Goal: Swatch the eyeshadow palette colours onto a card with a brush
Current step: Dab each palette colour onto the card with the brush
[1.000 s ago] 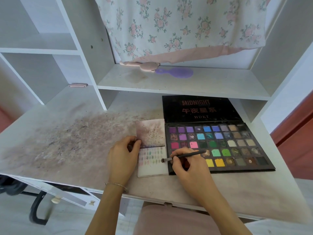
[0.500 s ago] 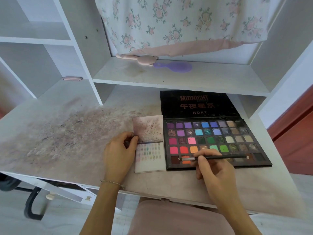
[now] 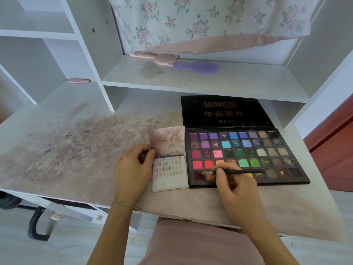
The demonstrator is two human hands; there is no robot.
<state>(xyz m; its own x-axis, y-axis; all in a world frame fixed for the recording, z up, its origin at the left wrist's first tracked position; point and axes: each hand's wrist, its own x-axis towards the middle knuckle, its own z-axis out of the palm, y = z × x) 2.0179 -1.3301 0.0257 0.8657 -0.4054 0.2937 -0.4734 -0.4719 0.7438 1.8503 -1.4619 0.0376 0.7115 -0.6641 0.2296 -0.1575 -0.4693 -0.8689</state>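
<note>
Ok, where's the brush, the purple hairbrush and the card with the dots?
brush (image 3: 242,171), head view, on its black handle.
purple hairbrush (image 3: 202,67), head view, on its round head.
card (image 3: 172,178), head view, on its blank lower part.

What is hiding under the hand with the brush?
The right hand grips a thin black brush over the bottom row of the open black eyeshadow palette. Orange and yellow pans peek out beside it; the pans directly beneath the fingers are covered, so their colours cannot be seen.

On the black lid of the eyeshadow palette, beyond the right hand, stand three lines: "MIDNIGHT", then "午夜星系", then "HDKT"
</note>
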